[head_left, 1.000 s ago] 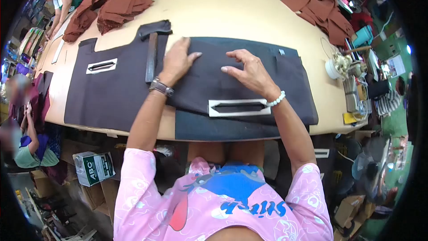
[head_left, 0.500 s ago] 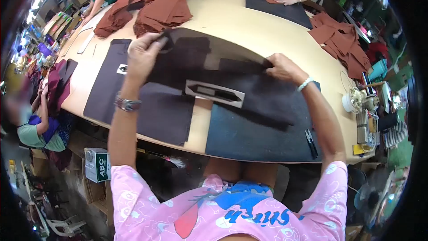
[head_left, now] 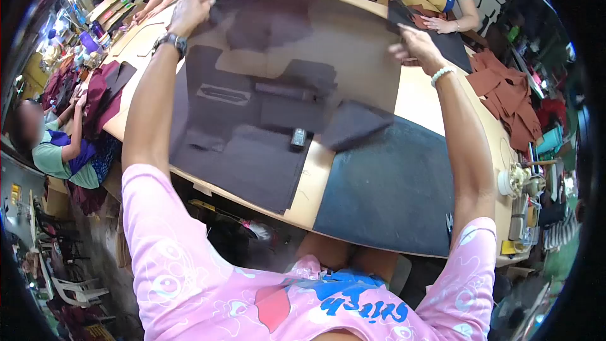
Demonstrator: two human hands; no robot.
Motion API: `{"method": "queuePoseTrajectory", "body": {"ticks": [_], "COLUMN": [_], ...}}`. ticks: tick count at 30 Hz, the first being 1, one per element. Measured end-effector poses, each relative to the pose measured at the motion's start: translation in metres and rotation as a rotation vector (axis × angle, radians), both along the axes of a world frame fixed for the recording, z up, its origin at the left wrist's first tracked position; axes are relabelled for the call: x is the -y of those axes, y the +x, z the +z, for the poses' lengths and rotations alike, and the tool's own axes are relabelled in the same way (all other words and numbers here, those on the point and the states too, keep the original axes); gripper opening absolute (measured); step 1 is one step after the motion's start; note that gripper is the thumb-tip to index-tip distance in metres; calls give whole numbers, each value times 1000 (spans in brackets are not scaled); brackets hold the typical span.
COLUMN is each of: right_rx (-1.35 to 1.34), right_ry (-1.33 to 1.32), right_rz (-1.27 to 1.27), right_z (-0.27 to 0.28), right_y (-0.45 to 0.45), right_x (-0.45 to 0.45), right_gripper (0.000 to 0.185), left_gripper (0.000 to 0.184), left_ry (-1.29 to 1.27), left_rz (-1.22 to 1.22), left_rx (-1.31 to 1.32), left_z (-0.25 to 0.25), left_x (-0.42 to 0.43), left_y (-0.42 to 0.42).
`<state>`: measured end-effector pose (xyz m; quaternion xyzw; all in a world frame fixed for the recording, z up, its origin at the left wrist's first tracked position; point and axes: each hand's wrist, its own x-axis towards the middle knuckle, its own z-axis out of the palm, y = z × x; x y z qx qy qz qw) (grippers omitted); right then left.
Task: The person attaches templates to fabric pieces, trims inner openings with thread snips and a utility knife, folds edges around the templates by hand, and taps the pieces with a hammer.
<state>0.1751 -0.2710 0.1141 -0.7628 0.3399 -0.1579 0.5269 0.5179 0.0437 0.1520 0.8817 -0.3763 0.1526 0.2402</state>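
Note:
A dark brown, partly see-through fabric sheet point(head_left: 360, 44) is spread between my raised hands, above the left and middle of the table. My left hand point(head_left: 191, 15) pinches its far left corner. My right hand point(head_left: 419, 49) grips the far right corner, its lower fingers blurred. Under and beyond the sheet lies a stack of dark fabric point(head_left: 252, 173). On or through the sheet show a pale strip with a pointed outline point(head_left: 224, 94) and a small dark device point(head_left: 298, 137). A dark cutting mat point(head_left: 385, 189) lies nearest me, with scissors point(head_left: 449, 224) at its right edge.
Rust-brown fabric pieces point(head_left: 502, 91) lie at the right, near a white tub point(head_left: 505, 183). Across the table a co-worker's hand point(head_left: 440, 24) rests on brown pieces. Another person point(head_left: 72, 145) handles maroon fabric point(head_left: 104, 98) at the left.
Both hands have moved up and away from me, drawing the sheet out flatter over the dark stack. The pale strip shows further left, and my view has shifted.

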Motion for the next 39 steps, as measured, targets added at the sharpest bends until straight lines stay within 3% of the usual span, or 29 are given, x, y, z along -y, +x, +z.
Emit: {"method": "queuePoseTrajectory", "body": {"ticks": [1, 3, 5, 7, 9, 12, 15, 18, 22, 25, 27, 31, 34, 37, 39], "right_rx": [133, 315, 711, 981, 1194, 1002, 879, 765, 526, 294, 193, 3, 15, 49, -11], "right_ry": [23, 27, 32, 133, 165, -21, -52, 36, -122, 76, 10, -205, -186, -195, -155], "right_rz": [-89, -136, -178, -93, 216, -193, -159, -89, 68, 200, 297, 400, 416, 398, 402], "right_z": [4, 8, 23, 42, 32, 18, -23, -56, -95, -113, -138, -125, -122, -117, -114], "right_y": [10, 30, 33, 22, 2, -9, -14, -17, -23, -34, -38, -43, -42, -46, -49], "right_x": [-3, 20, 8, -8, -6, -72, -111, -151, -188, -215, -225, -253, -260, -272, -282], "right_gripper": [38, 35, 32, 34, 30, 25, 23, 25, 34, 48, 57, 64, 66, 66, 66], "left_gripper": [33, 43, 35, 32, 33, 35, 19, 35, 44, 49, 52, 57, 58, 56, 55], "left_ry": [-93, -207, -431, -603, -737, -934, -938, -921, -829, -714, -615, -546, -525, -706, -666], "left_rz": [10, 77, 132, 75, -44, -234, -143, -105, 112, 217, 253, 317, 381, 315, 358], "left_rx": [-151, -40, -216, -283, -295, -311, -104, -402, -446, -451, -460, -510, -566, -423, -388], "left_z": [13, 18, 31, 32, 25, 12, -29, -68, -119, -158, -174, -207, -202, -209, -211], "left_x": [8, 22, 18, -1, -25, -57, -83, -119, -156, -184, -199, -223, -227, -231, -236], "left_y": [0, 41, 78, 81, 59, 28, 22, 20, 16, 14, -4, -12, -23, -18, -19]}}
